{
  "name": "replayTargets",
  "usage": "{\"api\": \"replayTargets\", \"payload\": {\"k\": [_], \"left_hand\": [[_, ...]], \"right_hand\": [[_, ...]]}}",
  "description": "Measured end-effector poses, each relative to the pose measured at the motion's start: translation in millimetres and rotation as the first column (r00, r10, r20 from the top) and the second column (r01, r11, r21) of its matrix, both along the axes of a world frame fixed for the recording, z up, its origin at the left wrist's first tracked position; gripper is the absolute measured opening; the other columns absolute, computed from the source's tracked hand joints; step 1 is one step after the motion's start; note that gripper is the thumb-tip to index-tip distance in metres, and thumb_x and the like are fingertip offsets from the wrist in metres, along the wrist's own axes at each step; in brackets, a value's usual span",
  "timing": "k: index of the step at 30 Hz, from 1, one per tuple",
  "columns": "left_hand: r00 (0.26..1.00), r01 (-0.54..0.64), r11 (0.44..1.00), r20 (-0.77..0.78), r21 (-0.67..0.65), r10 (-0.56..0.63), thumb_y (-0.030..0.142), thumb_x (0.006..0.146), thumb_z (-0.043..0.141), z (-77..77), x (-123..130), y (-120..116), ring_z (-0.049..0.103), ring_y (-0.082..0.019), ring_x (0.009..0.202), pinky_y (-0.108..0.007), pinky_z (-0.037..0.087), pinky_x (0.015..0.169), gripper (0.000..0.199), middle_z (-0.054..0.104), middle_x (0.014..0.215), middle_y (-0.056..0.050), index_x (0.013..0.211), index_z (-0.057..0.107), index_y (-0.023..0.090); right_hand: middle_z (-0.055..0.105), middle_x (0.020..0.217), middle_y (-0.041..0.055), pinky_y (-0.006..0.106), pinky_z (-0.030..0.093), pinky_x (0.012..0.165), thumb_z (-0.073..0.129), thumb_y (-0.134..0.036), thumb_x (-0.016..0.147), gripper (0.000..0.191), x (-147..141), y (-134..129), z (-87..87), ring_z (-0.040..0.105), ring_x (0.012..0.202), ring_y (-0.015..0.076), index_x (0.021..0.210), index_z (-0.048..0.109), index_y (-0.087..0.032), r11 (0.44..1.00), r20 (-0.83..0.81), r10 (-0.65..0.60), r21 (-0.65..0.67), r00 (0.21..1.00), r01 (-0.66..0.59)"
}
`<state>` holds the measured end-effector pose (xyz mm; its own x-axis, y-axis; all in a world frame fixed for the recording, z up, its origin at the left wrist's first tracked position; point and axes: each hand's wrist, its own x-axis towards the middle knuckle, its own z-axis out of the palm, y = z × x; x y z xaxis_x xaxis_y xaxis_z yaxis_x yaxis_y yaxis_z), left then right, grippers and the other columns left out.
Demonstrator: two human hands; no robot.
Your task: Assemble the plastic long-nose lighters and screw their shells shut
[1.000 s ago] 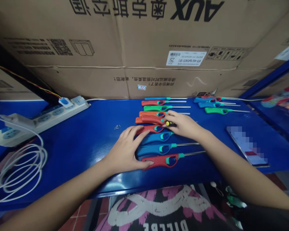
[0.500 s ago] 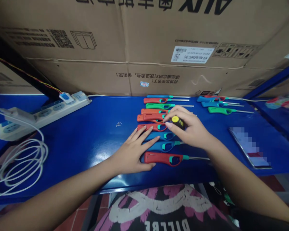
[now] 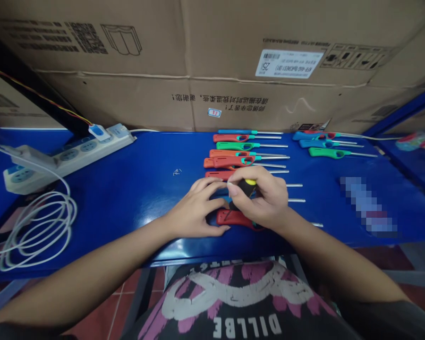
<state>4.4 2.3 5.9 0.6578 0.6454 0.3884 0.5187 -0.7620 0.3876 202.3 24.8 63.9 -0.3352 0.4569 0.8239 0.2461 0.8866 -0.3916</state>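
Observation:
My right hand (image 3: 264, 198) is closed around a black screwdriver with a yellow end (image 3: 247, 189). Its thin shaft slants down to the handle of the nearest red gas lighter (image 3: 233, 217), though the exact tip contact is too small to tell. My left hand (image 3: 194, 208) rests with fingers apart at the left ends of the lighters, thumb just below the red one. Blue lighters between the hands are mostly hidden; their metal rods (image 3: 296, 200) stick out to the right. Farther back lie a green lighter (image 3: 235, 146) and several red and orange ones (image 3: 233, 162).
Small screws (image 3: 177, 172) lie on the blue table (image 3: 134, 189). At left are a white power strip (image 3: 69, 156) and a coiled white cable (image 3: 38, 231). More lighters (image 3: 327, 152) and a blurred-out phone (image 3: 370, 208) are at right. A cardboard box (image 3: 127, 101) stands behind.
My right hand has moved down and left with the screwdriver, from the middle lighters to the nearest red one. My left fingers have drawn in slightly. The view has shifted a little.

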Motion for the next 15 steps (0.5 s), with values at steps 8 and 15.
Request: {"api": "replayTargets", "payload": {"k": [8,15], "left_hand": [[1.0,-0.006,0.999,-0.015,-0.036,0.006,0.046,0.081,0.075,-2.2,3,-2,0.047,-0.037,0.132,-0.056,0.039,0.11,0.047,0.061,0.134,-0.012,0.122,0.069,0.022],[0.997,-0.052,0.997,0.046,-0.054,0.055,0.04,0.075,0.078,-1.9,6,-4,0.051,-0.036,0.128,-0.053,0.044,0.107,0.053,0.063,0.128,-0.013,0.122,0.063,0.018]], "right_hand": [[0.07,0.081,-0.0042,0.021,0.051,0.062,0.063,-0.02,0.093,0.005,-8,0,-5.2,0.064,0.066,0.0083,0.096,0.059,-0.021,0.997,0.061,-0.015,0.075,0.998,0.011],[0.07,0.069,-0.0028,0.027,0.041,0.058,0.057,-0.04,0.098,0.025,-8,-2,13.7,0.062,0.061,0.0111,0.087,0.066,-0.019,0.964,0.384,-0.109,0.265,0.917,0.004]]}}
